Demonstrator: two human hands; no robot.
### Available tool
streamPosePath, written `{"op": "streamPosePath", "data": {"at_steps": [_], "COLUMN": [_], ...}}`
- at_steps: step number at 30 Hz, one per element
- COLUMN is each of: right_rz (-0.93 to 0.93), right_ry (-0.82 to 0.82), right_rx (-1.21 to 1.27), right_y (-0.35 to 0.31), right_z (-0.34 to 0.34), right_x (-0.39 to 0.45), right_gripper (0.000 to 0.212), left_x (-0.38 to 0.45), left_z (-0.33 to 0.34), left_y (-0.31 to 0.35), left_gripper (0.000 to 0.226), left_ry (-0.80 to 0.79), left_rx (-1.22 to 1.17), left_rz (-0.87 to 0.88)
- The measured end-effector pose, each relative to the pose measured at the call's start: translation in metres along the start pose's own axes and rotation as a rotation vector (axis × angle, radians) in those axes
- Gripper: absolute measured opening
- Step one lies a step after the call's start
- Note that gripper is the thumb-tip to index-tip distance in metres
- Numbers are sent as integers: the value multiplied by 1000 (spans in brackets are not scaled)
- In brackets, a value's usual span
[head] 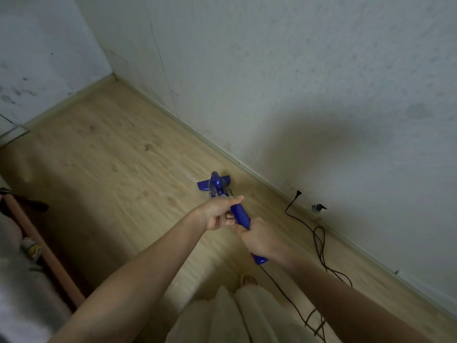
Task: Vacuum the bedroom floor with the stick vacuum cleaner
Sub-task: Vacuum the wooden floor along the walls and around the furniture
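1. The blue stick vacuum cleaner (241,214) stood near the frame's centre, its floor head (215,185) on the wooden floor (111,157) at 12 o'clock from the hands, just short of the wall (296,82).
2. The left hand (218,214) gripped the handle's upper part, fingers curled round it, thumb laid along the top.
3. The right hand (259,240) wrapped the handle's rear end, fingers pressed together.
4. A black cord (319,236) trailed at 3 o'clock to a wall plug (298,193).
5. A bed edge (47,256) lay at 9 o'clock.

Both hands hide most of the vacuum handle (241,215); the cord (319,246) runs off the bottom edge.
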State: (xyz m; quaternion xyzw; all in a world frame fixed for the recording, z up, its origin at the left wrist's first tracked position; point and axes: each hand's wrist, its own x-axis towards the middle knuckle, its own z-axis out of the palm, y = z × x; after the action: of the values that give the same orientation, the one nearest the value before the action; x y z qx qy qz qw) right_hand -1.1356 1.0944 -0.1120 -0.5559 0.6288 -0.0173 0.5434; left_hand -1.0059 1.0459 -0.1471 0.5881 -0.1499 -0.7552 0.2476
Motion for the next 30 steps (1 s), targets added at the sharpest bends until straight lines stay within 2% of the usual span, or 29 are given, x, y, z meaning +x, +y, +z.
{"op": "streamPosePath", "data": {"at_steps": [5,9,12,16,21,26,30], "right_rz": [-87,-70,-70,-149,-152,-183,-165], "right_ry": [-81,-84,-81,-95,-158,-183,-194], "right_rx": [-105,-373,-480,-609,-521,-493,-486], "right_y": [-6,-17,-25,-42,-48,-65,-87], "right_z": [-56,-122,-165,-199,-217,-210,-203], "right_x": [32,70,99,130,180,223,248], "right_gripper": [22,29,39,37,32,22,26], "left_x": [29,55,73,93,122,151,170], "left_z": [23,56,77,88,89,66,41], "left_y": [32,76,112,148,179,204,220], "left_gripper": [12,14,27,36,25,41,25], "left_ry": [34,58,55,96,202,297,320], "left_rx": [-115,-143,-152,-193,-234,-336,-357], "left_rz": [27,19,18,-2,-1,-8,26]}}
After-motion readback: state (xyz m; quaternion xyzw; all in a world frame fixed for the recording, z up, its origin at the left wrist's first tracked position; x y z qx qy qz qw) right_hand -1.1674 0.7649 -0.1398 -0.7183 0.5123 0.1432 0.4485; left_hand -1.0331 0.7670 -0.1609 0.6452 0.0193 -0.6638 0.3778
